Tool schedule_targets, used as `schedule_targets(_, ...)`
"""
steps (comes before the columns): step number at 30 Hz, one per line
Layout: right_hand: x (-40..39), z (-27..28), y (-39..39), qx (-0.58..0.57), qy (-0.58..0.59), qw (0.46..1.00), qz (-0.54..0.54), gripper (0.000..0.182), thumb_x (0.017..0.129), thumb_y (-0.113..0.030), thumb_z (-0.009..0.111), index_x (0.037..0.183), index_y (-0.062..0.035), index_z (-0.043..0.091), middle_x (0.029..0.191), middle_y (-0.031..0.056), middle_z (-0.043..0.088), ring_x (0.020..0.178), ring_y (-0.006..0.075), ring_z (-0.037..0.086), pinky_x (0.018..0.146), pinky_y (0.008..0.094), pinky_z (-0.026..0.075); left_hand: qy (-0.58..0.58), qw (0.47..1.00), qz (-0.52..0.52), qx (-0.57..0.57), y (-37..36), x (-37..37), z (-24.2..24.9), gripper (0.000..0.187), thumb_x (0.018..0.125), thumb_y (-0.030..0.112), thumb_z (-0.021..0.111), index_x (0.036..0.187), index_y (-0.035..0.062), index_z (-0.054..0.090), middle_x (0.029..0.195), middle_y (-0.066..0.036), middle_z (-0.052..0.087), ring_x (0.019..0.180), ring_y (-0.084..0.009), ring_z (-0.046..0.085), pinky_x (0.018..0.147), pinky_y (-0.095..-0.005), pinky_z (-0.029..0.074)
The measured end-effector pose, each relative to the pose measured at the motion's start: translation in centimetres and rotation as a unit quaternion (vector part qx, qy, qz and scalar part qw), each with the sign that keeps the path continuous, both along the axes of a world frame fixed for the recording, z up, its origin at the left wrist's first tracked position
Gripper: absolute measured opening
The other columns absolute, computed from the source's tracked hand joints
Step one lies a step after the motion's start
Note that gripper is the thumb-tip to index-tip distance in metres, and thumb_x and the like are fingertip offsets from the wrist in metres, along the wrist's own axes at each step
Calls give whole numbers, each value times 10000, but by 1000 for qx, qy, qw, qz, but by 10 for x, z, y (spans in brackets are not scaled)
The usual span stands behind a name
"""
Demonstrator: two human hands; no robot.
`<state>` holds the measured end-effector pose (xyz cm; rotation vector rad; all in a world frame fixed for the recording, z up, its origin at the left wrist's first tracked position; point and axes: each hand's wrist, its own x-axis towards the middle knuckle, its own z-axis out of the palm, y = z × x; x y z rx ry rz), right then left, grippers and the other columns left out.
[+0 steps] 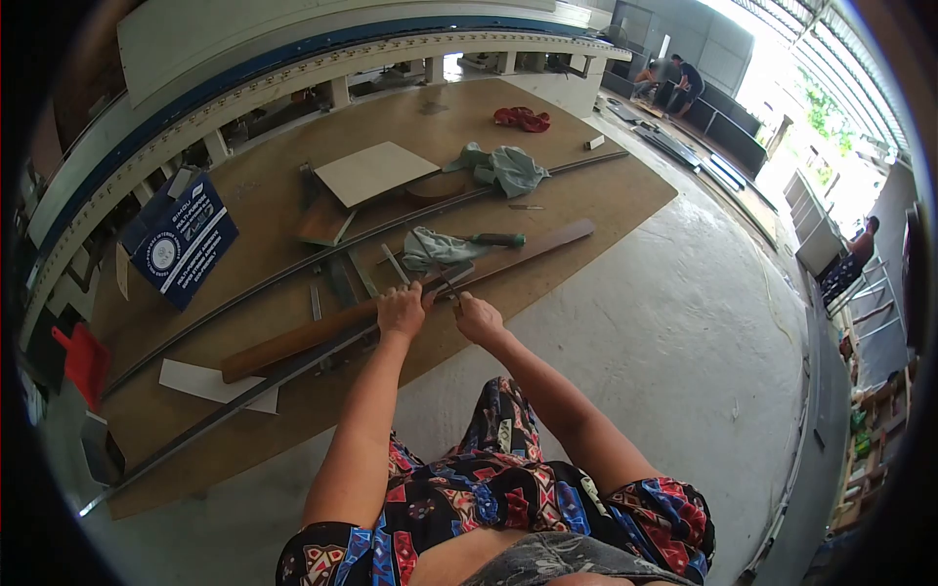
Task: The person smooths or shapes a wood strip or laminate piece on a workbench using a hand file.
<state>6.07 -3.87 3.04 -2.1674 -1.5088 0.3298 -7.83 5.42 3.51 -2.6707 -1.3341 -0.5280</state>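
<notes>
My left hand (402, 311) is closed around a long grey metal bar (244, 398) near its far end, at the front side of the brown board table (410, 376). Just to its right, my right hand (479, 318) grips a thin, dark, rod-like tool (440, 269) that slants up and left across the bar; I cannot tell its exact kind. A long brown strip (293, 342) lies under and behind my hands. Beyond them is a crumpled pale-green cloth (440, 251), with a green-and-black handled tool (498, 239) beside it.
A second long metal bar (254, 283) crosses the table. Around it are a cream panel (376, 173), another green cloth (513, 171), red cloth (522, 119), a blue box (181, 239) and a red dustpan (83, 363). A large machine (293, 73) stands behind; people (687, 83) work far right.
</notes>
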Motion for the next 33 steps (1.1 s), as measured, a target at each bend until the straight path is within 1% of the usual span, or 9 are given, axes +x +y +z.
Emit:
schedule_targets(3,-5,-7,-29,-9,11,1000,-15,243,883,-256,506,1028,-61,499,824,231,632,818,414,609,702,501,467,-5,1000,-1,-28,-1,0,2,426,900,495,458,901,89,587,853,-110,656,869,-308,629,735,-448,475)
schedule_targets(9,-4,-27,-89,-29,46,998,-19,207,902,-261,491,927,-60,452,760,245,607,767,436,590,641,522,435,-2,1000,-4,-1,-1,0,1,418,899,486,466,911,89,597,845,-103,654,866,-301,630,720,-448,479)
schedule_targets(12,-5,-16,-76,-27,25,999,-28,209,889,-256,497,929,-53,468,781,242,616,786,433,596,660,516,448,0,1000,-2,4,-3,-1,4,410,899,482,469,905,92,594,837,-100,653,853,-296,633,713,-447,483)
schedule_targets(15,-2,-7,-38,-7,2,1000,-9,210,874,-252,500,918,-47,484,805,236,625,815,429,601,682,506,461,2,1000,0,12,-1,0,1,408,898,482,470,897,93,590,837,-99,653,843,-295,634,715,-444,486)
schedule_targets(18,5,-6,1,10,20,1000,-5,280,884,-318,511,930,-42,501,821,228,632,811,435,597,691,503,460,8,1000,4,10,0,1,0,416,897,490,467,890,92,587,842,-100,655,836,-296,636,715,-444,487)
schedule_targets(20,3,-8,3,21,15,1000,-5,272,884,-311,507,935,-44,500,817,230,632,808,433,597,690,502,461,9,1000,2,5,0,0,1,420,897,493,465,895,91,588,847,-101,656,843,-295,636,717,-444,487)
schedule_targets(24,-5,-9,-28,14,24,1000,-13,207,887,-255,489,918,-51,486,789,233,622,802,426,600,673,505,460,5,1000,2,-9,-2,0,3,423,899,494,460,895,92,593,845,-103,657,849,-293,633,725,-445,483)
schedule_targets(29,-4,-46,-91,-11,21,999,-24,216,906,-271,479,938,-57,469,747,229,614,745,431,597,637,517,448,-11,1000,-4,4,-1,0,2,422,901,491,456,887,94,599,838,-103,660,849,-292,630,727,-447,476)
schedule_targets(33,-5,-41,-87,-17,29,999,-34,214,905,-271,480,934,-59,465,748,231,614,744,434,595,641,522,442,-13,1000,-8,15,-2,0,2,421,903,490,452,884,96,600,825,-104,661,839,-293,632,706,-446,478)
